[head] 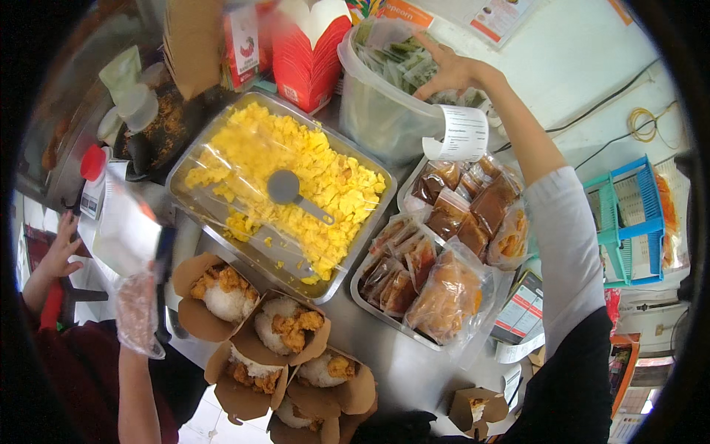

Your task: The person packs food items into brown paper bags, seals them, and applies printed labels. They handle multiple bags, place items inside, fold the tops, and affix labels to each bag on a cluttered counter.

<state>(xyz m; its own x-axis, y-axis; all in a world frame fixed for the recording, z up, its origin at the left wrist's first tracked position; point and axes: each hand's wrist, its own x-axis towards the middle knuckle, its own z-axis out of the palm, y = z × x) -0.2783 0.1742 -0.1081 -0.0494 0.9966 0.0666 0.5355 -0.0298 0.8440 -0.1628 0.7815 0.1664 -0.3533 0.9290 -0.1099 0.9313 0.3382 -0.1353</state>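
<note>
My right hand point(457, 72) reaches into a tall translucent plastic tub point(383, 119). Its fingers are spread over clear packets of green sheets point(402, 61) that look like seaweed. Whether the fingertips touch the packets, I cannot tell. A printed receipt point(463, 133) hangs at the tub's near rim, below my wrist. My left hand is out of view. In front of me lies a steel tray of scrambled egg point(327, 200), partly covered by clear film, with a grey scoop point(284, 187) on top. Nearer stand several open kraft boxes point(249, 347) of rice and fried chicken.
Metal trays hold sauce sachets point(399, 266) and a bag of orange food point(449, 288). Red cartons point(305, 61) stand behind the egg. A phone point(518, 308) lies under my forearm. At left, a co-worker's gloved hand point(138, 316) is near a blurred white object; their other hand point(61, 250) is bare.
</note>
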